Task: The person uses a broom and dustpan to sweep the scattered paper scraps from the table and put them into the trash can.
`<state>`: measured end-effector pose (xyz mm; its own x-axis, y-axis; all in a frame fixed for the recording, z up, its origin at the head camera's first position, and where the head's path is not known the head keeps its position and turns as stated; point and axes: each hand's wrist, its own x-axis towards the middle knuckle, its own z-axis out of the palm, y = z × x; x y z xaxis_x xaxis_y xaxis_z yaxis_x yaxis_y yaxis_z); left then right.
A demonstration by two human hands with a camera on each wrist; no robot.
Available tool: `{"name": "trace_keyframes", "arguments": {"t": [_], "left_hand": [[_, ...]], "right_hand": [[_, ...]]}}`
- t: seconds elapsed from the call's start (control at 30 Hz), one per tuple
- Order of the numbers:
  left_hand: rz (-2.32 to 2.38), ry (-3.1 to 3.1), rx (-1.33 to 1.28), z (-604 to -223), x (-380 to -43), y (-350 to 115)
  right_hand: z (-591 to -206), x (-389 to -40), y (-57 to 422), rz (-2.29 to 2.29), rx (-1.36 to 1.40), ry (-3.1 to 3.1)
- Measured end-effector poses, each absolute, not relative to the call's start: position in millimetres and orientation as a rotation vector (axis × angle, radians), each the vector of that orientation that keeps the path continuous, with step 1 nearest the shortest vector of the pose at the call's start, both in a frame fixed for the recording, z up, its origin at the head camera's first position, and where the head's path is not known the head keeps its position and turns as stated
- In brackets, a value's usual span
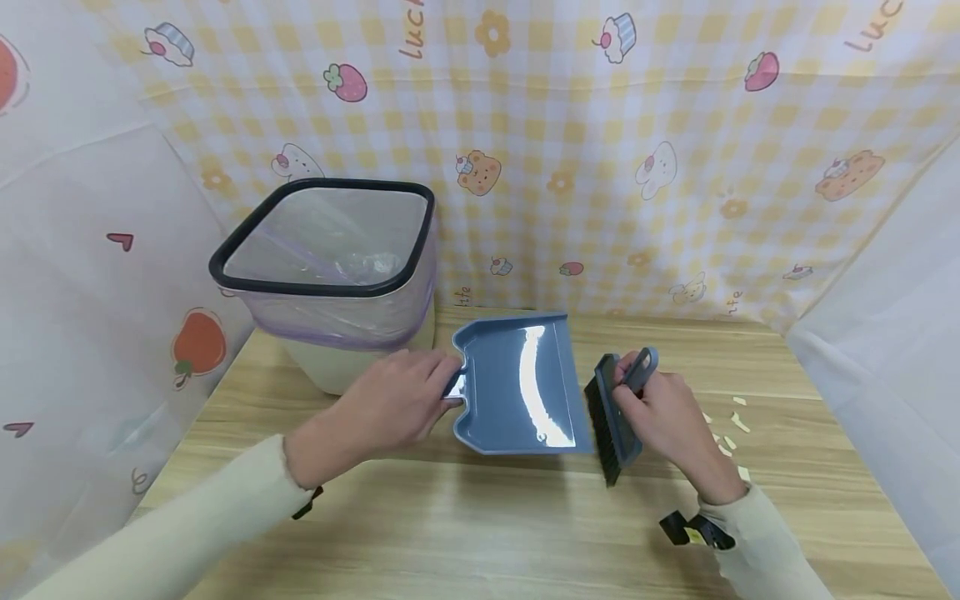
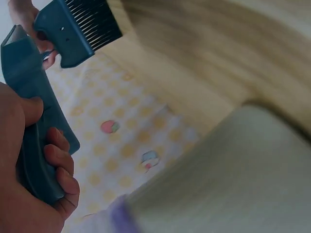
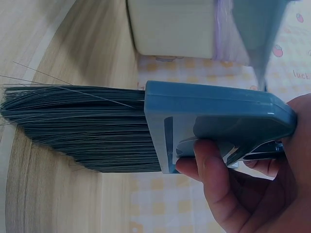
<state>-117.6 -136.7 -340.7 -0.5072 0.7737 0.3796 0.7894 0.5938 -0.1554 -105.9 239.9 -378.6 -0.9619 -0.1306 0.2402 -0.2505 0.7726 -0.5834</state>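
My left hand (image 1: 397, 400) grips the short handle of a blue-grey dustpan (image 1: 495, 383), whose wide lip points right. A shadow falls on the table below the pan, and no scraps show on its tray. Just right of that lip, my right hand (image 1: 663, 412) holds a small blue-grey hand brush (image 1: 621, 417) with dark bristles (image 3: 82, 128). In the right wrist view the fingers curl about the brush's handle and back. Whether the bristle tips touch the table I cannot tell. Several pale scraps (image 1: 738, 422) lie on the table right of my right hand.
A pale trash bin (image 1: 322, 367) with a black rim and a clear purplish bag stands behind my left hand. The wood-grain table (image 1: 465, 533) ends at a yellow checked curtain (image 1: 525, 233) at the back. White sheets hang on both sides.
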Motion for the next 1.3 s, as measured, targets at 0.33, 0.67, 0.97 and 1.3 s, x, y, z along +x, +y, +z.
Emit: {"name": "trace_keyframes", "arguments": {"t": [0.33, 0.67, 0.97, 1.3], "left_hand": [[-0.126, -2.499, -1.321, -383.8, -123.7, -128.9], [-0.215, -2.523, -1.370, -421.4, -137.5, -112.1], [-0.160, -2.572, -1.406, -442.8, -143.6, -106.6], [-0.166, -2.673, -1.411, -449.0, -145.6, -105.5]], "right_hand": [[-381.3, -105.0, 240.5, 0.964, 0.297, -2.786], [-381.8, -103.9, 238.9, 0.963, 0.318, -2.773], [-382.4, -104.2, 238.5, 0.966, 0.299, -2.790], [-380.9, -106.0, 237.8, 0.952, 0.312, -2.786]]}}
